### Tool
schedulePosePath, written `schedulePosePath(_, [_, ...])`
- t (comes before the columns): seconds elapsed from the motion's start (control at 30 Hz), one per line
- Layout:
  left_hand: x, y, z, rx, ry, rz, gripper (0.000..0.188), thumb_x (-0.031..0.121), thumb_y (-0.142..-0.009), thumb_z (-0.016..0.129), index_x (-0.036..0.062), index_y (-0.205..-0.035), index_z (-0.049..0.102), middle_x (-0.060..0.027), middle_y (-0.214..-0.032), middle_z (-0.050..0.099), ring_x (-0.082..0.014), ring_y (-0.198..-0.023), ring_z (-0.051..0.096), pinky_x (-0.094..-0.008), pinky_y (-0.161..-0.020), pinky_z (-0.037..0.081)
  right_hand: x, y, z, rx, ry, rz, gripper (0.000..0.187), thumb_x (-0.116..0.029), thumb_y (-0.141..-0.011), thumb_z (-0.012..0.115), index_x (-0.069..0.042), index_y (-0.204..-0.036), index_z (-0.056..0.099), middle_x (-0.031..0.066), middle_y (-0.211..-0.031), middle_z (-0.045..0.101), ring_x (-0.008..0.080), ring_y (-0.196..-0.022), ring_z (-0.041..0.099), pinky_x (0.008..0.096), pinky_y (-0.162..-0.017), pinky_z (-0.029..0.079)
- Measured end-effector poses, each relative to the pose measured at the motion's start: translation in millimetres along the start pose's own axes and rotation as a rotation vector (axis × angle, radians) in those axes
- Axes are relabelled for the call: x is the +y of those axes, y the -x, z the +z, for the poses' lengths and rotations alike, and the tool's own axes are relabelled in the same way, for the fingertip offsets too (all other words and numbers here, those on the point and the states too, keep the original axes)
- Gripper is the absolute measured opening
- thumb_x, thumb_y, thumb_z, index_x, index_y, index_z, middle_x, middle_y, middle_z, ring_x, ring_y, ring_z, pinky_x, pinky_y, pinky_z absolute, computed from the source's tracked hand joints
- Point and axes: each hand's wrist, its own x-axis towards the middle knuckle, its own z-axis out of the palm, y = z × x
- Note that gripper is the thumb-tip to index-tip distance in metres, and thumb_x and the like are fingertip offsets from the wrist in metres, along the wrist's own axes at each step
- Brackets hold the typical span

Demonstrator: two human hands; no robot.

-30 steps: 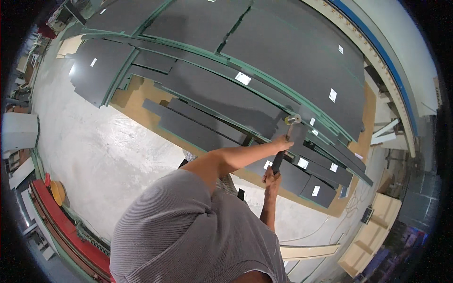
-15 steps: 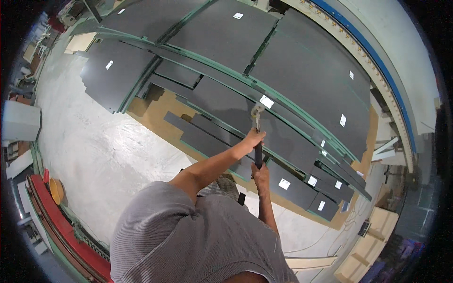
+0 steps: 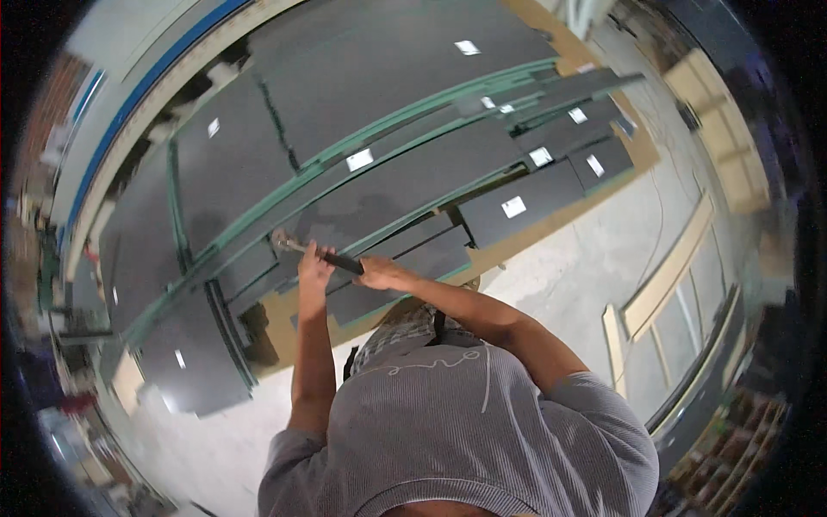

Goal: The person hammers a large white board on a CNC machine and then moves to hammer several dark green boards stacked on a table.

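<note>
Swung leftward across the dark sheets since the earlier frame, the long tool (image 3: 345,263) now slants with its head toward the left, and the whole view has turned as well. At the far left, a curved pale beam with a blue stripe (image 3: 129,121) runs behind the sheets. Nearer, a broad dark sheet (image 3: 207,362) carries a small white label (image 3: 179,358). Brown board (image 3: 277,327) shows beside it, under the layers. Next comes the tool's round head (image 3: 280,239), over the dark strips; whether it touches them I cannot tell. Just behind it, the left hand (image 3: 316,265) is closed around the tool, by the front of its black grip. Beyond that, the right hand (image 3: 382,272) is wrapped around the grip's rear end. Farther right, a dark panel (image 3: 487,211) bears another white label (image 3: 513,207), near the concrete floor (image 3: 551,276). At the right lies a long pale wooden piece (image 3: 672,267).
</note>
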Motion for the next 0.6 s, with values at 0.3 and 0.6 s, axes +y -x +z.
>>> schedulePosePath(0.3, [-106,83,97,-0.551,-0.217,-0.356,0.020,0.030,-0.087,0.052,0.0119,-0.095,0.053,-0.0078,-0.105,0.058,-0.0221,-0.101,0.054,-0.0402,-0.087,0.041,91,177,-85,-0.075,-0.130,0.190,0.040,-0.034,-0.077,0.059,-0.001,-0.098,0.050,0.0216,-0.090,0.057,0.0373,-0.087,0.055,0.0423,-0.074,0.042])
schedulePosePath(0.6, [-278,119,203,-0.687,-0.549,-0.762,0.029,0.032,-0.089,0.045,0.0078,-0.102,0.053,-0.0075,-0.105,0.059,-0.0203,-0.091,0.056,-0.0351,-0.081,0.044,148,352,-137,0.051,-0.224,0.599,0.035,-0.031,-0.075,0.060,-0.001,-0.093,0.054,0.0225,-0.086,0.059,0.0378,-0.083,0.057,0.0420,-0.071,0.044])
